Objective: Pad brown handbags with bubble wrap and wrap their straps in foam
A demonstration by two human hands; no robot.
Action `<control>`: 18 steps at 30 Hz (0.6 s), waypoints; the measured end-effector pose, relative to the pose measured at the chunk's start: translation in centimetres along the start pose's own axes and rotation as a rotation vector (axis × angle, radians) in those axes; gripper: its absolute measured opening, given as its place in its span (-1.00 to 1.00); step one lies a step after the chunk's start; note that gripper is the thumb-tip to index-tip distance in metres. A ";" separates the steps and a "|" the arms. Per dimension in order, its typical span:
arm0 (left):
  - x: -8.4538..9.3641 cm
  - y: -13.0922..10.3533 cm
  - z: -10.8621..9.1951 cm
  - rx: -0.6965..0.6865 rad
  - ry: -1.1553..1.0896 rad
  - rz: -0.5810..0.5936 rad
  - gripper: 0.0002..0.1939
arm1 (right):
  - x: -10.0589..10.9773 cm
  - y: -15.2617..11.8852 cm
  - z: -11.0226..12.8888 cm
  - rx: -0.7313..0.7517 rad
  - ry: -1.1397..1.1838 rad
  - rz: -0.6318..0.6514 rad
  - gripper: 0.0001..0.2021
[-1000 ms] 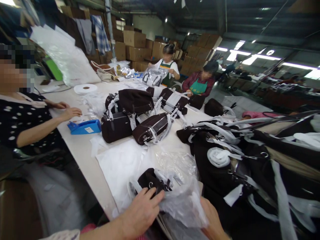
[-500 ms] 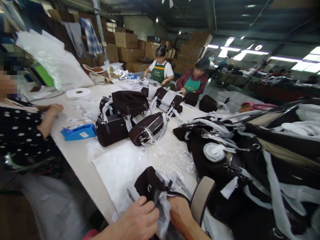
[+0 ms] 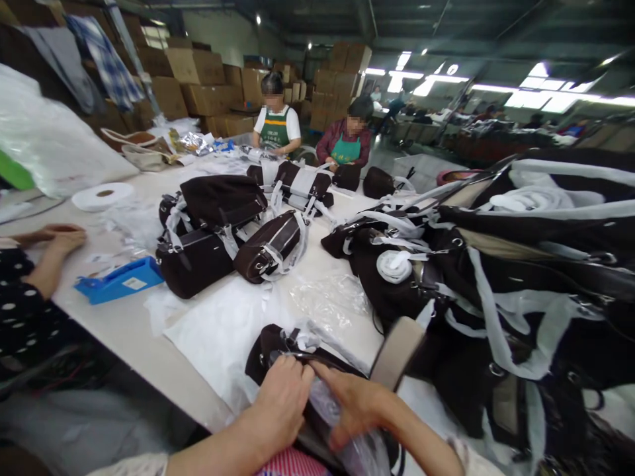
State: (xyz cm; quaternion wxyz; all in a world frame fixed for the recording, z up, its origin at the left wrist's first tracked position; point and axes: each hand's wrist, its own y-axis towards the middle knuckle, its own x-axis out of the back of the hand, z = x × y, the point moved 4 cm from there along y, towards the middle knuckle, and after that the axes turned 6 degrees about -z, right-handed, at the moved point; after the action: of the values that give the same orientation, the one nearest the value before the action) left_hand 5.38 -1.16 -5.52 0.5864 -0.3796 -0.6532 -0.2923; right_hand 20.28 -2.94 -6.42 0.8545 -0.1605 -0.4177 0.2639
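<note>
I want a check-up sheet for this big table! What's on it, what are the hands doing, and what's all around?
Surface: long pale table, partly under white sheets.
Job's things: dark bag at the near edge, clear plastic over it.
Clutter: more dark bags wrapped in white strips, a big pile on the right, blue tape holder, white roll.
Hands: left hand and right hand both rest on the bag and plastic, fingers touching; grip unclear.
Cables: nothing seen.
Surroundings: a co-worker's arm at left, two people in green aprons at the far end, stacked boxes behind.
</note>
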 end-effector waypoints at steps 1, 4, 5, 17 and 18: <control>-0.8 0.3 -0.1 -0.018 0.085 0.050 -0.46 | 0.1 -1.4 -0.4 -0.062 -0.011 0.040 0.24; -2.4 1.9 -0.7 -0.024 0.269 0.261 -0.73 | -0.6 -4.5 -0.9 -0.172 -0.174 -0.004 0.03; -2.5 2.6 -1.1 -0.044 0.286 0.306 -0.78 | -1.2 -5.0 -0.7 -0.171 -0.264 -0.044 -0.08; -1.3 1.8 0.8 -0.063 0.149 0.312 -0.40 | -5.7 -6.8 -4.3 -0.056 -0.095 -0.286 -0.02; -2.4 2.1 1.1 0.000 0.105 0.322 -0.45 | -6.2 -6.7 -4.3 -0.058 -0.129 -0.263 0.02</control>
State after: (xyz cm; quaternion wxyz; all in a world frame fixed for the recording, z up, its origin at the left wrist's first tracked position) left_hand 6.58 0.56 -8.14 0.6589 -0.4636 -0.5523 -0.2140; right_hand 22.69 -12.20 -9.56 0.8480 -0.1117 -0.4967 0.1472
